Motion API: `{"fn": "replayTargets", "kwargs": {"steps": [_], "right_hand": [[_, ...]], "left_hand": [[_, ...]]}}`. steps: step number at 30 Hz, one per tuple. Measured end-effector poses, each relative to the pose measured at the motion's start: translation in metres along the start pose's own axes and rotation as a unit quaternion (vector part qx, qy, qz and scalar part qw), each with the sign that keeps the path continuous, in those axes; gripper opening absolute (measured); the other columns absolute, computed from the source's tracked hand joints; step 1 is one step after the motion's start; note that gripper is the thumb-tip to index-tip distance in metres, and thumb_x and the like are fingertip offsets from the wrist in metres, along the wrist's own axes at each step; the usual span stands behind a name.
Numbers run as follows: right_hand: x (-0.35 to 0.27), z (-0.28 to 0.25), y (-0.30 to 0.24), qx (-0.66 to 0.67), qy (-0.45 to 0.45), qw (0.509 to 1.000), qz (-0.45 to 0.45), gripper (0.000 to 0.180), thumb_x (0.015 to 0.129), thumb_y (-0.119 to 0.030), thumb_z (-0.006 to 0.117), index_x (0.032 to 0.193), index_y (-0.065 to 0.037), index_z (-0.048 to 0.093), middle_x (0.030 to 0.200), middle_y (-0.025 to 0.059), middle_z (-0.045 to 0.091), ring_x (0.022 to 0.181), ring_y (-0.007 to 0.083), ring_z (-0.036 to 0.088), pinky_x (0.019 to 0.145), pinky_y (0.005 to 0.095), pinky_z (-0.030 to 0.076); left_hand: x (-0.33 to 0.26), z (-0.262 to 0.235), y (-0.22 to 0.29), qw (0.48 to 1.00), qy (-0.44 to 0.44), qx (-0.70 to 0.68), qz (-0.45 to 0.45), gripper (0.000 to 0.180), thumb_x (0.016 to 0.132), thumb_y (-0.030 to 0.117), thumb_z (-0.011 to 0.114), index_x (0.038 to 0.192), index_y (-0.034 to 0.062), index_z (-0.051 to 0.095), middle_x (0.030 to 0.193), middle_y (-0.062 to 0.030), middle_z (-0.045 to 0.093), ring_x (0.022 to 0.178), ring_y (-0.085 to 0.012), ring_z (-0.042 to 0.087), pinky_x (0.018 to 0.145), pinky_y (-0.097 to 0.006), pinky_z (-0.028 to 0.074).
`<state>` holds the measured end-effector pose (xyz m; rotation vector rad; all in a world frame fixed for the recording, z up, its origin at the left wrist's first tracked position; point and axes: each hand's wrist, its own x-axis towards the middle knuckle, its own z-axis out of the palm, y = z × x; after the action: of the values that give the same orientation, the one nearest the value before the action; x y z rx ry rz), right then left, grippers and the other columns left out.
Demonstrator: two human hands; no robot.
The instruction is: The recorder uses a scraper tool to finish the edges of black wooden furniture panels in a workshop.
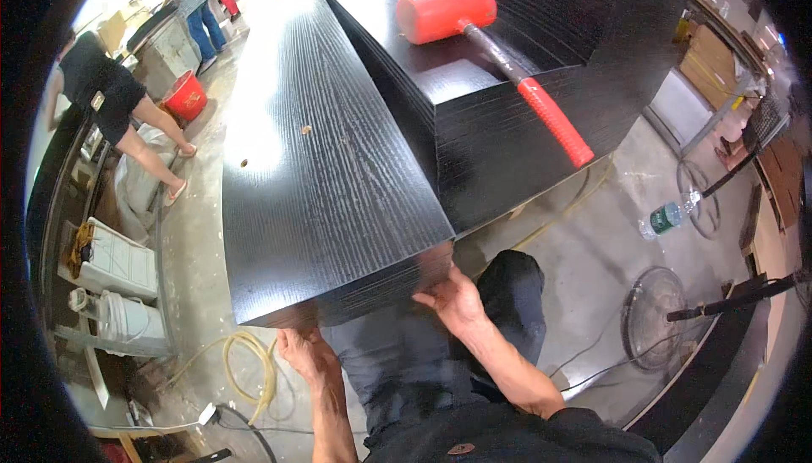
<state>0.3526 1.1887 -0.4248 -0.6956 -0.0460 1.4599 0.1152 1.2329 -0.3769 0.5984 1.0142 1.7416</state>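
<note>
A long black wood-grain panel (330, 184) with a deep front edge lies in front of me, with a few small pale specks on its top. My left hand (311, 360) grips its near left corner from below, the fingertips partly hidden under it. At the near right corner my right hand (458, 301) holds the same edge, thumb toward me and the other fingers partly out of sight behind it. Right of the panel, a narrow gap apart, stands a larger black wood-grain piece (524, 125). A red-headed mallet (447, 13) with a red grip rests on top of it.
On the floor are a plastic bottle (666, 219), a round fan-like base (654, 317) and a coiled yellow hose (251, 370). At left are a red bucket (184, 97), white containers (131, 315) and a bending person (106, 95). Two other people work farther back.
</note>
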Motion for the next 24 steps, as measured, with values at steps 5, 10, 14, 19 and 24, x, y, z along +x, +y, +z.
{"fn": "replayTargets", "kwargs": {"steps": [5,10,14,19,24], "right_hand": [[-0.007,-0.002,0.011,0.091,-0.019,0.995,0.031,0.045,0.102,-0.044,0.042,0.134,-0.015,0.050,0.135,0.0080,0.052,0.123,0.0303,0.047,0.106,0.0597,0.032],[-0.016,0.027,0.013,0.124,-0.072,0.989,0.032,0.057,0.101,-0.053,0.031,0.144,-0.015,0.035,0.146,0.0104,0.039,0.138,0.0330,0.032,0.117,0.0652,0.009],[-0.018,0.038,0.013,0.119,-0.028,0.992,0.030,0.052,0.103,-0.048,0.028,0.144,-0.016,0.035,0.147,0.0082,0.036,0.134,0.0321,0.033,0.116,0.0671,0.007],[-0.014,0.031,0.012,0.148,0.025,0.988,0.042,0.044,0.104,-0.042,0.028,0.128,-0.011,0.048,0.129,0.0078,0.052,0.123,0.0293,0.045,0.116,0.0660,0.013],[-0.013,0.038,0.007,0.162,0.039,0.985,0.036,0.043,0.104,-0.041,0.031,0.124,-0.010,0.052,0.121,0.0086,0.057,0.119,0.0277,0.048,0.116,0.0598,0.021]], "left_hand": [[-0.001,0.002,-0.007,0.999,0.035,0.021,-0.032,0.016,0.100,0.017,0.057,0.088,0.0069,0.061,0.074,0.0036,0.053,0.063,-0.0044,0.041,0.054,-0.021,0.031],[-0.003,0.005,-0.009,0.998,0.040,0.026,-0.034,0.020,0.101,0.022,0.058,0.087,0.0075,0.062,0.071,0.0055,0.052,0.061,-0.0036,0.039,0.055,-0.021,0.031],[0.000,-0.004,-0.017,0.998,0.050,0.029,-0.032,0.019,0.100,0.021,0.059,0.090,0.0056,0.063,0.074,0.0051,0.056,0.062,-0.0034,0.042,0.055,-0.022,0.031],[-0.002,0.009,-0.012,0.997,0.062,0.017,-0.042,0.015,0.098,0.017,0.061,0.089,0.0047,0.063,0.076,0.0048,0.058,0.064,-0.0035,0.045,0.055,-0.022,0.033],[0.001,-0.004,-0.015,0.995,0.057,0.049,-0.072,0.010,0.094,0.010,0.061,0.086,0.0055,0.062,0.074,0.0042,0.058,0.062,-0.0055,0.045,0.055,-0.023,0.034]]}}
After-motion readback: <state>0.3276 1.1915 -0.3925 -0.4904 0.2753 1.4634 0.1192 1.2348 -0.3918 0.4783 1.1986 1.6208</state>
